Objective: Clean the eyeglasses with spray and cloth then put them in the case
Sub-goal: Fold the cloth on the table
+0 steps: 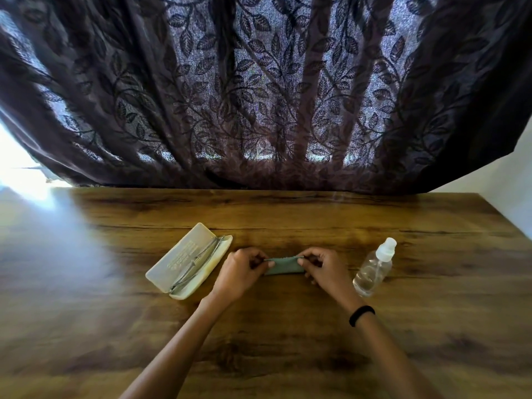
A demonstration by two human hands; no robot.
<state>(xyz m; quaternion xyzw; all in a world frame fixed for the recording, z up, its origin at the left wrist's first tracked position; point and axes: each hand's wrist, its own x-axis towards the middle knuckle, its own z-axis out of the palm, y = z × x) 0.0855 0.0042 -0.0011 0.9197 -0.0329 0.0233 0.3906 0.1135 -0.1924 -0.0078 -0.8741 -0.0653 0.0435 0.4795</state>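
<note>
Eyeglasses (pixel 193 263) with a thin silvery metal frame lie folded inside the open, cream-coloured hard plastic case (pixel 214 270). The case sits on the wooden, dark-grained counter (pixel 115 326), its translucent lid laid back flat to the left. The case is angled, just beside the left hand (pixel 240 272).

Both hands are at the middle of the counter, holding a small grey-green cleaning cloth (pixel 285 266) stretched between them. The fingers (pixel 256 256) and thumb of the left hand pinch the cloth's left end. The right hand (pixel 326 269) pinches its right end in the same curled way. The cloth appears folded into a narrow strip, low over the counter; whether it touches the wood cannot be told.

A clear plastic spray bottle (pixel 372 270) with a white nozzle cap stands near the right hand, part filled with clear liquid. A black band (pixel 362 315) circles the right wrist. Behind the counter hangs a dark purple curtain (pixel 259 96) with a leaf pattern.
</note>
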